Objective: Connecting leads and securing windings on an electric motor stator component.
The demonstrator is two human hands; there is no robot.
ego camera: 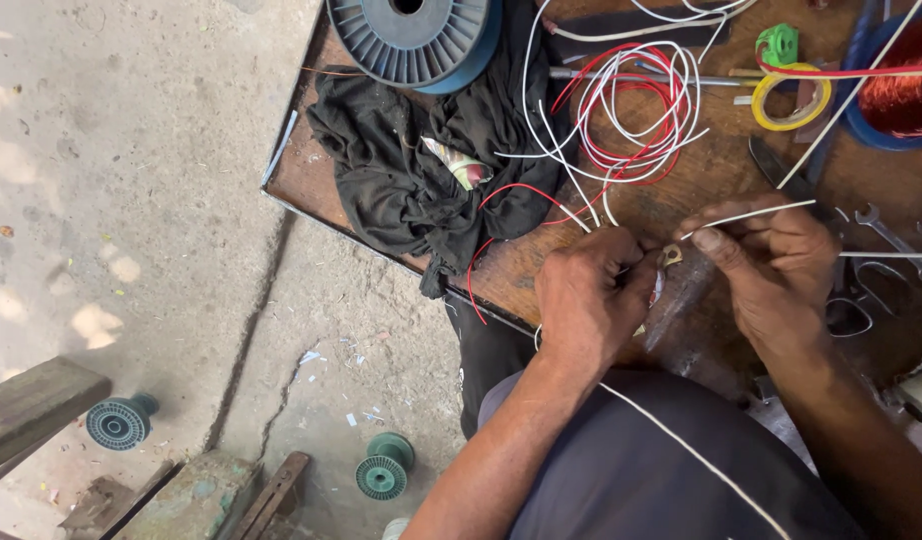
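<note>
My left hand (591, 300) is closed around a white wire, pinching a small brass-coloured terminal (671, 255) at its fingertips. My right hand (771, 265) grips a thin white wire (751, 213) that sticks out to the upper right, its thumb close to the terminal. Both hands hover over the near edge of a worn wooden bench (721, 165). Another white wire (681, 435) trails back across my dark-clothed lap.
A coil of red and white wires (636, 105) and a crumpled black cloth (421, 165) lie on the bench. A blue spool (416, 35), yellow tape roll (789, 98), copper wire spool (901, 80) and wrenches (886, 235) sit around. Two small green spools (121, 420) (384, 467) rest on the concrete floor.
</note>
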